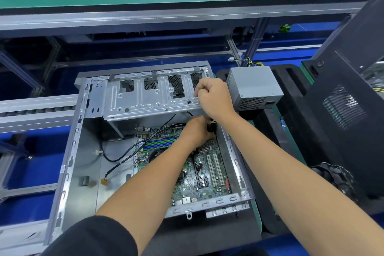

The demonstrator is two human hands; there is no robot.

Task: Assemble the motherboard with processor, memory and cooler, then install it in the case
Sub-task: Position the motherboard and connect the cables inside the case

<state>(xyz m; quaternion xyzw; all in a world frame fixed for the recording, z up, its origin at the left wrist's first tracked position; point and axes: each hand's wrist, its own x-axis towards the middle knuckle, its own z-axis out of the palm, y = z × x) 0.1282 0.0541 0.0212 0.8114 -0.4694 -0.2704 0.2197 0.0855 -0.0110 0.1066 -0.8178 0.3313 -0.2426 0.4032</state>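
Presently logged, frame centre:
- motherboard (209, 172) seated inside case (68, 164)
- left hand (197, 131) curled around black connector, partly hidden
- right hand (214, 95) fisted at drive cage (145, 97); contents indiscernible

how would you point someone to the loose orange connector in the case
Start at the open metal case. On its bare floor left of the motherboard, a black cable ends in the orange connector, the only orange piece there, plugged into nothing.
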